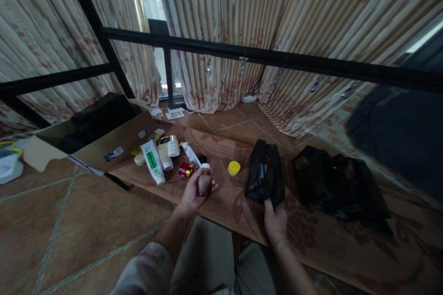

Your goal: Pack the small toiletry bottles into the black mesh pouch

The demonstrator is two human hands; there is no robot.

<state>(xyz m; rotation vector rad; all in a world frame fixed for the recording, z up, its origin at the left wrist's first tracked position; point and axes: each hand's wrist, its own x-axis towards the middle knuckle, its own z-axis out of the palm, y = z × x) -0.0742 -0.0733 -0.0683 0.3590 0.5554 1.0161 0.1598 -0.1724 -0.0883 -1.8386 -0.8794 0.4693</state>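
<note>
My left hand (192, 192) is closed around a small brown bottle (205, 181) with a white cap, above the cloth-covered bench. With my right hand (276, 221) I grip the near edge of a black plastic bag (262, 170), whose mouth is partly spread. Between the two sits a yellow-lidded jar (234, 168). Left of the bottle lie a red jar with a gold lid (186, 169), a white tube with a green label (152, 162), a slim white tube (191, 154) and a white jar (173, 147). A dark round item (202, 159) is partly hidden behind the bottle.
An open cardboard box (114, 147) with black plastic inside stands at the bench's left end. Another black bag (341, 184) lies to the right. A black metal rail (214, 50) crosses above the bench, before the curtains (235, 14). A white container (10, 166) is at far left.
</note>
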